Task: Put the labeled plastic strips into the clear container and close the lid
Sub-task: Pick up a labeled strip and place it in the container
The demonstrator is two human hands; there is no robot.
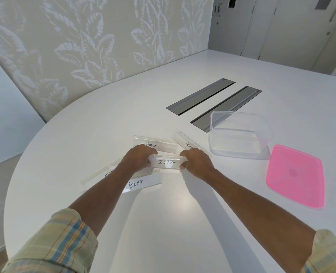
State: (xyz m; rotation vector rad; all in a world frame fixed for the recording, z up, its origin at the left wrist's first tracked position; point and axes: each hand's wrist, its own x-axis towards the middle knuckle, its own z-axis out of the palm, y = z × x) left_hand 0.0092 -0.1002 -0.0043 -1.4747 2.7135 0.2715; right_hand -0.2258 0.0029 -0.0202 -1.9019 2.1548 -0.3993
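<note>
Several clear plastic strips with handwritten labels lie on the white table. My left hand (138, 158) and my right hand (196, 162) grip the two ends of the ZEBRA strip (166, 162). Behind it lie the PENGUIN strip (159, 145) and the PANDA strip (186, 143). The BEAR strip (143, 184) lies nearer me, and another strip (100, 175) is partly hidden under my left forearm. The clear container (240, 134) stands uncovered to the right. Its pink lid (295, 176) lies flat beside it.
Two grey cable slots (200, 96) (226, 108) are set into the white table (163, 223) behind the container. The table's curved edge runs along the left. A leaf-patterned wall stands behind, and white doors are at the far right.
</note>
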